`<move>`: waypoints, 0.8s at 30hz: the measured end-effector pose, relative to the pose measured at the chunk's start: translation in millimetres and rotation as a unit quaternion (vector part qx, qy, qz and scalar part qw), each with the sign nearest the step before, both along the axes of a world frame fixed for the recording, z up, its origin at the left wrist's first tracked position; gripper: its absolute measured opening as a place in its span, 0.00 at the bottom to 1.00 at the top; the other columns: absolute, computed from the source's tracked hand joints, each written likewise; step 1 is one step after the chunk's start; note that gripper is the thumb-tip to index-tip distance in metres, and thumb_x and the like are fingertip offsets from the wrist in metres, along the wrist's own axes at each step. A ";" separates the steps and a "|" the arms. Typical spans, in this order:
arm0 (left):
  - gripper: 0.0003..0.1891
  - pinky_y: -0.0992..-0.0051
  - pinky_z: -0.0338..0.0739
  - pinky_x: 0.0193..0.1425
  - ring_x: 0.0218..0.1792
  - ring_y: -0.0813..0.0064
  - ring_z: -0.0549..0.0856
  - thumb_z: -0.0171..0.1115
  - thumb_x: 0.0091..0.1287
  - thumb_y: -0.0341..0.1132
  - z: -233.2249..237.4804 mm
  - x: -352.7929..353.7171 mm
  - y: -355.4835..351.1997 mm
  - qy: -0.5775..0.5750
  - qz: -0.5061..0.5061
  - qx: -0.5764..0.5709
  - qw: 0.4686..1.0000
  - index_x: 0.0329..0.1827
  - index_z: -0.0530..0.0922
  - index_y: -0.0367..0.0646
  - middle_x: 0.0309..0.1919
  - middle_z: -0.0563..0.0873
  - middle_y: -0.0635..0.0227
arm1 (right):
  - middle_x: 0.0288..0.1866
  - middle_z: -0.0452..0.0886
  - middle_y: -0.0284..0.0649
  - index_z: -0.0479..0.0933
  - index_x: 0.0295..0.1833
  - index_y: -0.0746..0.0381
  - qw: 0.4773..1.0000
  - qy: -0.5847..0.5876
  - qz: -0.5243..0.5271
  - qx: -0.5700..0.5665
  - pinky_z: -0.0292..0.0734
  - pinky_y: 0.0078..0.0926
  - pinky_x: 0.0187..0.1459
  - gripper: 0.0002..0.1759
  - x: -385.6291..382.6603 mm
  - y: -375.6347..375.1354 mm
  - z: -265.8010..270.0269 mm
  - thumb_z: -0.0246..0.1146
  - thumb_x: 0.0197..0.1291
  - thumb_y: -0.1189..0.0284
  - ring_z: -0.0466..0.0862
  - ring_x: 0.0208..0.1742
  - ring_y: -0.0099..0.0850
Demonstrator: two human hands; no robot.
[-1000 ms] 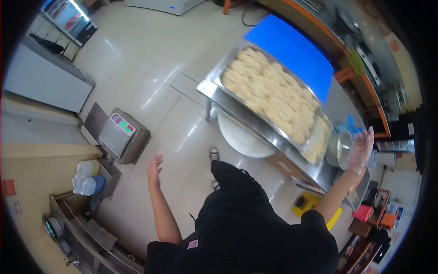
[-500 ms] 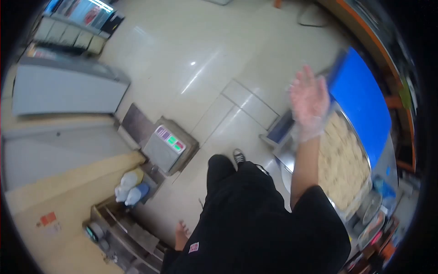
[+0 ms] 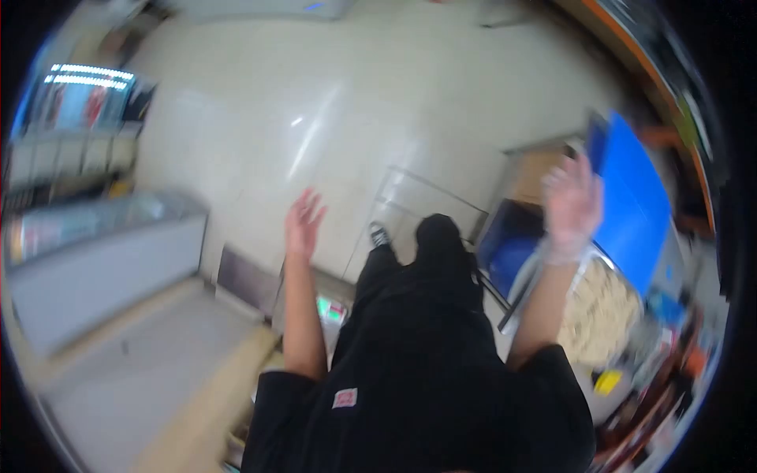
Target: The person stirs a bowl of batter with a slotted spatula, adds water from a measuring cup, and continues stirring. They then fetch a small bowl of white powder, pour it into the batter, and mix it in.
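Note:
My left hand (image 3: 305, 223) is out over the tiled floor with its fingers spread, and nothing is in it. My right hand (image 3: 572, 199), in a clear plastic glove, hangs in front of a blue board (image 3: 635, 209). Its fingers look loosely bent and apart, somewhat blurred, with no object visible in them. Just below the right wrist, a metal tray of pale dough-like pieces (image 3: 599, 315) stands on the right, partly covered by my forearm. A scale with a lit display (image 3: 331, 309) is mostly hidden behind my left forearm.
A glass-topped chest freezer (image 3: 110, 268) stands at left, with a lit display case (image 3: 87, 102) beyond it. A dark blue bin (image 3: 509, 244) sits by my right leg. Tiled floor (image 3: 331, 118) stretches ahead. Cluttered items, including a yellow one (image 3: 607, 382), lie at lower right.
My left hand has risen from beside my body to out in front. My right hand has shifted right in view. The view has turned and moved forward, and my legs have stepped.

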State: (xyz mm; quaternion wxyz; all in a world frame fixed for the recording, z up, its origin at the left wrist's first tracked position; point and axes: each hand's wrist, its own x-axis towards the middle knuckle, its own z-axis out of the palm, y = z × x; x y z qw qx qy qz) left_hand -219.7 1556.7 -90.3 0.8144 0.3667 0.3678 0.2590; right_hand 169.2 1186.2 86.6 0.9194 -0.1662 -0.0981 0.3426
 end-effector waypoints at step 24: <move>0.39 0.35 0.46 0.77 0.80 0.51 0.62 0.58 0.74 0.51 -4.3 283.8 120.9 0.648 -0.241 -0.071 0.719 0.85 0.52 0.68 0.82 0.62 0.64 | 0.54 0.83 0.39 0.82 0.53 0.58 0.600 0.161 -0.570 -0.538 0.82 0.35 0.51 0.13 237.1 -106.9 -456.0 0.66 0.64 0.69 0.83 0.53 0.30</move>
